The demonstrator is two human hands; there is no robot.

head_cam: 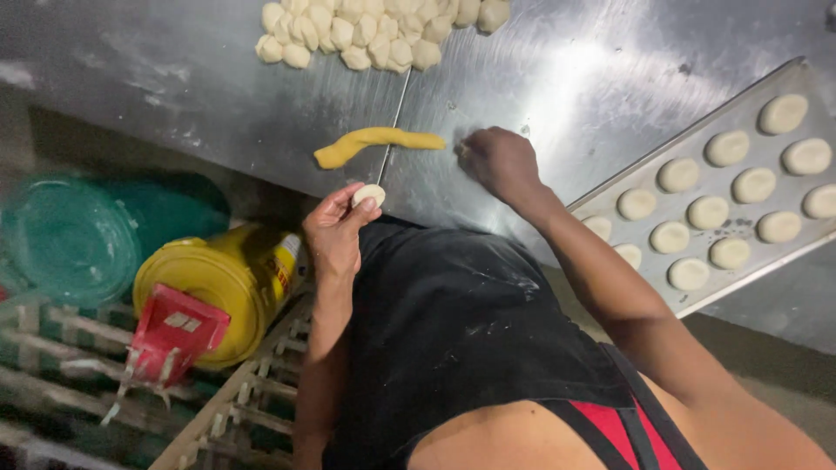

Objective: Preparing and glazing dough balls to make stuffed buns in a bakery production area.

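Observation:
My left hand (pixel 335 231) holds a small pale dough ball (pixel 368 194) between thumb and fingertips at the near edge of the steel table (pixel 218 78). Just beyond it lies a yellow rope of filling (pixel 374 142) on the table. My right hand (pixel 498 161) is closed, knuckles down on the table, at the right end of that rope; whether it pinches a bit of it is hidden. A heap of several pale dough pieces (pixel 374 30) sits at the far edge of the table.
A metal baking tray (pixel 788 235) with several flattened dough rounds lies at the right. Below the table's left side stand a yellow bucket (pixel 218 283) with a red scoop (pixel 174 335), a green tub (pixel 70 235) and a wooden rack (pixel 252 400).

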